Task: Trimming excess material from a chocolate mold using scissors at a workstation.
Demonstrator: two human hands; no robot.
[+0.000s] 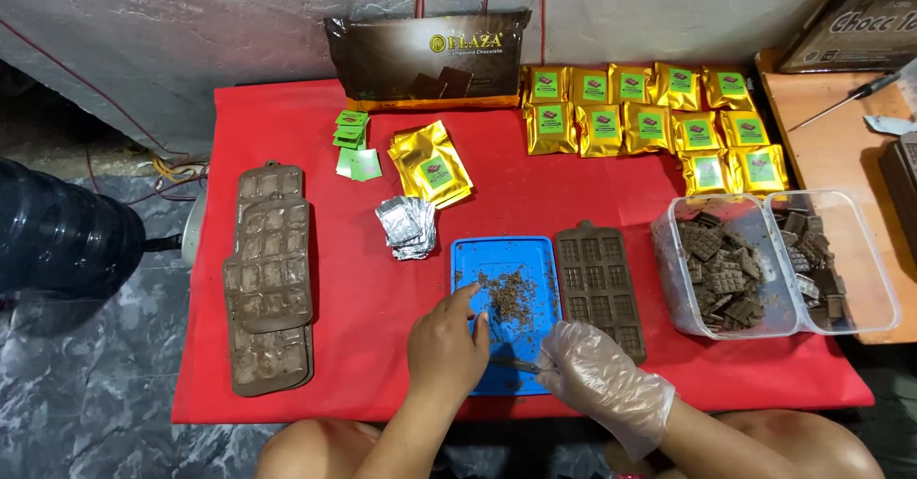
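— Head view, looking down: left hand resting bare on the near edge of a blue tray, index finger stretched out and touching the tray surface, other fingers curled under, gripping nothing visible.

— And the other one?

— Right hand, wearing a clear plastic glove, closing around a thin metal tool, tip lying on the tray's near end. Kind of tool, cannot tell.

— Sitting where, that tray?

— Lying on a red cloth over a low counter, carrying brown chocolate crumbs scattered over its middle. Touching or almost touching its right side, a brown bar mould, lying flat.

— Anything further out?

— Two clear tubs standing side by side at the right, holding dark chocolate pieces. Stacked brown moulds lying overlapped at the left of the cloth. Silver foil squares piling up just behind the tray; gold pouches and small green labels lying beyond those. Rows of filled gold packets with green labels covering the far right, and a big dark chocolate bag leaning against the wall. Bare knees showing at the bottom edge.
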